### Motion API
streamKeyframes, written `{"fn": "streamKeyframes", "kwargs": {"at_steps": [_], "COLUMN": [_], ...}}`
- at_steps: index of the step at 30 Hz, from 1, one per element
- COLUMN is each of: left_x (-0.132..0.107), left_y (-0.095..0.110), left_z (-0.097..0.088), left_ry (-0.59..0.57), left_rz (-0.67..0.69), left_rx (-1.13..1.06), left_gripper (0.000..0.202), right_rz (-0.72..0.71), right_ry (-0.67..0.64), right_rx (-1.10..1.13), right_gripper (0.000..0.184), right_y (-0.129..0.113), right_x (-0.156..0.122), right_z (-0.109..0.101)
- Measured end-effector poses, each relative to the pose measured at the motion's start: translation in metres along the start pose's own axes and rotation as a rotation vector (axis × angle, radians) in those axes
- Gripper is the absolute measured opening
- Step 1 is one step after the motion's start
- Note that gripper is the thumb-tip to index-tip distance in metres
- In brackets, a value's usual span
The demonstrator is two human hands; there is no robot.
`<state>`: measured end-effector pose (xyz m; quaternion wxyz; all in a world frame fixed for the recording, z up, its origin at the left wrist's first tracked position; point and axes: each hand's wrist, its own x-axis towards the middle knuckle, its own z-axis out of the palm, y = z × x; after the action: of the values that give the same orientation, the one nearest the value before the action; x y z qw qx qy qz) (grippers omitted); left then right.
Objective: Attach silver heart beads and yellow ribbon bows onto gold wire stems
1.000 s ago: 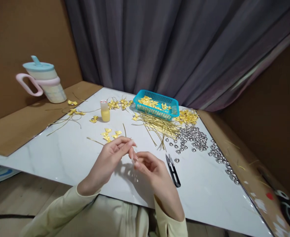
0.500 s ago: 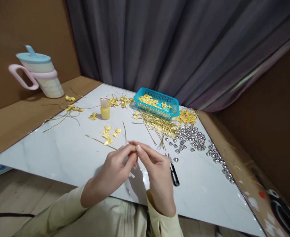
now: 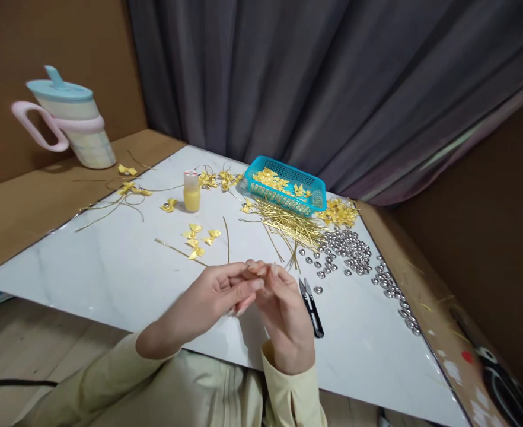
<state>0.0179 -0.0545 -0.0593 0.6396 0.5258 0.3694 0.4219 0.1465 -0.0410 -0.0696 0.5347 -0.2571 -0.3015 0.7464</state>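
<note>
My left hand (image 3: 219, 296) and my right hand (image 3: 283, 308) meet above the front of the white table, fingertips pinched together. Whatever lies between them is hidden or too small to name. Beyond my left hand lie several yellow ribbon bows (image 3: 195, 241) and thin gold cords (image 3: 179, 251). Just right of my right hand rest black thread snips (image 3: 312, 308), their blades pointing away from me. Small silver heart-shaped pieces (image 3: 348, 249) are scattered farther to the right.
A blue basket (image 3: 321, 196) holding yellow bows stands at the back, with a bundle of gold cords (image 3: 292, 222) before it. A small yellow bottle (image 3: 191, 193) is left of it. A lidded cup (image 3: 83, 127) stands far left; black-handled scissors (image 3: 506, 379) lie at right.
My fingers have shifted: the left thumb now stretches across toward the right fingertips, and the right hand has opened slightly at the palm. The view has tilted a little.
</note>
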Motion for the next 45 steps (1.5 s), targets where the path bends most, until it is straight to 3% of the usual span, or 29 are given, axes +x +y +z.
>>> {"fn": "streamKeyframes", "kwargs": {"at_steps": [6, 10, 14, 25, 27, 29, 34, 36, 39, 45], "left_x": [-0.001, -0.003, -0.004, -0.004, -0.005, -0.005, -0.004, -0.004, -0.003, -0.004], "left_y": [0.002, 0.003, 0.004, -0.007, -0.008, -0.006, -0.001, 0.000, -0.001, -0.003], "left_z": [0.000, 0.003, 0.006, 0.007, 0.007, 0.008, 0.007, 0.006, 0.005, 0.008], "left_ry": [-0.060, -0.023, 0.033, 0.145, 0.152, 0.150, 0.109, 0.093, 0.091, 0.146], "left_rz": [-0.002, 0.008, 0.043, 0.289, 0.276, 0.225, 0.104, 0.085, 0.088, 0.139], "left_rx": [0.033, 0.071, 0.152, 0.508, 0.478, 0.405, 0.189, 0.149, 0.135, 0.201], "left_gripper": [0.026, 0.027, 0.022, 0.022, 0.021, 0.020, 0.022, 0.020, 0.018, 0.015], "right_rz": [0.075, 0.148, 0.196, 0.090, 0.038, 0.019, 0.103, 0.148, 0.140, 0.083], "right_ry": [-0.019, -0.046, 0.007, 0.146, 0.161, 0.132, -0.027, -0.073, -0.093, 0.024], "right_rx": [0.169, 0.175, 0.136, -0.019, -0.051, -0.070, -0.117, -0.138, -0.139, -0.171], "right_gripper": [0.021, 0.028, 0.034, 0.037, 0.038, 0.051, 0.066, 0.059, 0.035, 0.012], "right_y": [-0.001, -0.003, -0.005, -0.002, -0.001, -0.001, -0.003, -0.004, -0.008, -0.011], "right_x": [0.000, -0.002, -0.004, -0.005, -0.005, -0.005, -0.008, -0.009, -0.010, -0.014], "right_z": [-0.008, -0.006, -0.006, -0.007, -0.008, -0.010, -0.013, -0.012, -0.009, -0.005]}}
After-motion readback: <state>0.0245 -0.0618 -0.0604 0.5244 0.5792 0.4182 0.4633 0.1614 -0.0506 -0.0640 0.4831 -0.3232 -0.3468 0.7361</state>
